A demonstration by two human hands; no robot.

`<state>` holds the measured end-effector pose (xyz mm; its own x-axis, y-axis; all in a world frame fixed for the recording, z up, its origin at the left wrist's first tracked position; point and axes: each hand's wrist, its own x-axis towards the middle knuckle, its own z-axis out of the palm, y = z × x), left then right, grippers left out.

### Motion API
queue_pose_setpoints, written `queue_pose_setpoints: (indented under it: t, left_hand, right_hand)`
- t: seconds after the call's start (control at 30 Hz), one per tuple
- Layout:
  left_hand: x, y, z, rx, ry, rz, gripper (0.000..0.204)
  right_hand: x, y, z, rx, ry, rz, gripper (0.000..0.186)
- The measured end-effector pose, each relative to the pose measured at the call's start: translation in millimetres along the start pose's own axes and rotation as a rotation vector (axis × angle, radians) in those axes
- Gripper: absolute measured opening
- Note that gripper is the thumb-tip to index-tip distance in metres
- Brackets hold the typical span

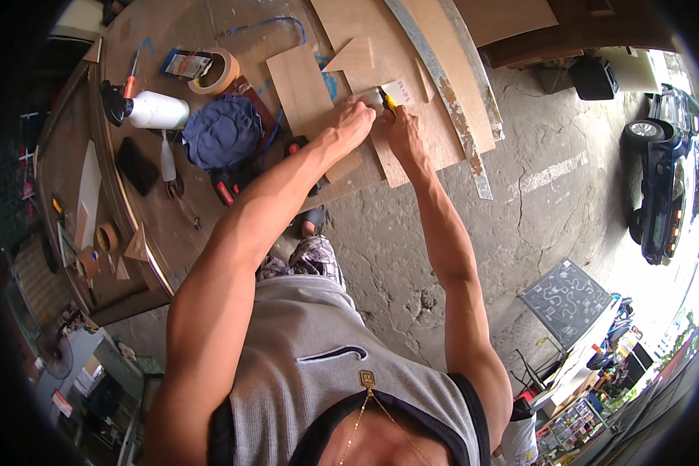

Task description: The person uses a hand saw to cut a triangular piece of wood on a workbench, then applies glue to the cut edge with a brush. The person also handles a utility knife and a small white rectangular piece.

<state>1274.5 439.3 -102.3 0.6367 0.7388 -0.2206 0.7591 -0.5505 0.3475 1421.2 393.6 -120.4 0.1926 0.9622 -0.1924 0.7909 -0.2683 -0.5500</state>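
My right hand [406, 132] is closed around a yellow and black utility knife [391, 102] above the wooden boards. Close beside it, the fingers of my left hand [354, 116] are closed at the edge of a small pale sheet [373, 99]; their tips are partly hidden. A white piece with red handwriting [401, 91] lies just past the knife, and I cannot tell whether it joins the pale sheet. Under both hands lies a light plywood board [396, 147]. A smaller thin panel [297, 87] and a pointed wood offcut [352, 56] lie to the left and beyond.
A long paint-worn strip [448, 97] curves along the right of the boards. Left on the workbench [233, 31] are a tape roll [218, 71], dark blue cloth [222, 132], white spray bottle [158, 110], a screwdriver [130, 84] and a red-black tool [227, 190]. A car [664, 171] stands far right.
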Motion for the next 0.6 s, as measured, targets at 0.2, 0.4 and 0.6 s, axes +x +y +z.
queue_pose_setpoints:
  t: [0.2,0.4,0.6]
  left_hand:
    - [1,7,-1,0.126,0.063,0.093,0.016]
    - [10,1,19,0.274,0.127,0.123,0.015]
    - [6,3,5,0.103,0.109,0.123,0.015]
  right_hand:
    - [-3,3,5,0.043,0.177,-0.103,0.026]
    - [-6,-4,-6,0.012,0.042,-0.079,0.030]
    - [-9,-33,-29,-0.084,-0.021,-0.060,0.033]
